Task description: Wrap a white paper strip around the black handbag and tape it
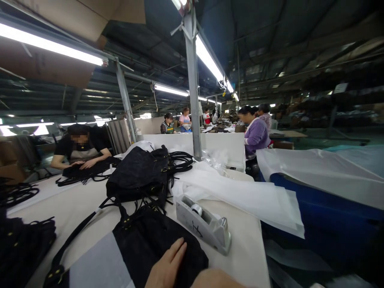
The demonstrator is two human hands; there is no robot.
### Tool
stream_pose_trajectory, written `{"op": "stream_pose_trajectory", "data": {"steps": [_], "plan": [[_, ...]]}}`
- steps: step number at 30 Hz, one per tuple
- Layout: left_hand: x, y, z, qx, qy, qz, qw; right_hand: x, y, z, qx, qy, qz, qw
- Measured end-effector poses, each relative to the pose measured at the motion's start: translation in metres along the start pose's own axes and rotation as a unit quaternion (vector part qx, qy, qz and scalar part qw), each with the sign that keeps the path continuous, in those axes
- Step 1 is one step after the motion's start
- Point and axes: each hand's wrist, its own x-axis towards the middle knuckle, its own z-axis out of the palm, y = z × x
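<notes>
Lying flat at the near edge of the pale surface [246,248], a black textile bag with a long dark strap [156,240] is pressed under one hand [168,266], whose fingers are laid out together and flat on the cloth, gripping nothing. From the forearm entering at lower right it is judged to be the right hand; the left hand is not in view. A grey sheet [99,268] is seen against the bag's left side, apparently partly beneath it, so the work is judged to be at an early or middle point: the bag is laid out and steadied, while any wrapping or taping appears not yet done. The bag's long axis runs from the near edge away toward the far side, its top with small gold fittings pointing away, and the strap trailing down-left toward the near corner. Just to the right, apart from the bag, a grey tape dispenser [205,224] is set. Beyond it white sheets [240,192] are spread, and a heap of further black bags [141,172] is piled behind. Other people are at work at the far side.
</notes>
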Motion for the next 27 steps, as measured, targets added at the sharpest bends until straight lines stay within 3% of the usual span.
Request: {"op": "stream_pose_trajectory", "data": {"steps": [2, 5, 9, 12, 14, 17, 19, 21, 23, 27], "plan": [[-0.002, -0.004, 0.006, -0.029, 0.017, 0.015, 0.999, 0.014, 0.004, -0.029, 0.029, 0.038, 0.101, 0.994], [-0.002, 0.0, 0.0, -0.086, 0.045, 0.035, 0.995, 0.032, 0.021, -0.048, 0.109, 0.05, 0.318, 0.94], [0.0, 0.013, -0.014, -0.168, 0.041, 0.034, 0.984, 0.036, 0.04, -0.032, 0.253, -0.024, 0.459, 0.851], [-0.001, 0.027, -0.031, -0.204, 0.118, -0.006, 0.972, 0.035, 0.047, -0.02, 0.351, -0.023, 0.508, 0.786], [-0.001, 0.035, -0.043, -0.215, 0.183, -0.04, 0.959, 0.038, 0.054, -0.019, 0.352, -0.063, 0.457, 0.814], [-0.002, 0.041, -0.049, -0.22, 0.206, -0.044, 0.953, 0.05, 0.071, -0.021, 0.283, -0.23, 0.31, 0.878], [-0.003, 0.04, -0.042, -0.22, 0.211, -0.031, 0.952, 0.059, 0.084, -0.019, 0.261, -0.348, 0.261, 0.862], [-0.005, 0.036, -0.031, -0.21, 0.243, -0.044, 0.946, 0.068, 0.094, -0.012, 0.274, -0.41, 0.266, 0.828], [-0.007, 0.031, -0.02, -0.189, 0.282, -0.067, 0.938, 0.075, 0.098, -0.001, 0.273, -0.401, 0.265, 0.833], [-0.009, 0.024, -0.015, -0.164, 0.277, -0.021, 0.947, 0.087, 0.092, 0.022, 0.162, -0.23, 0.178, 0.943]]}}
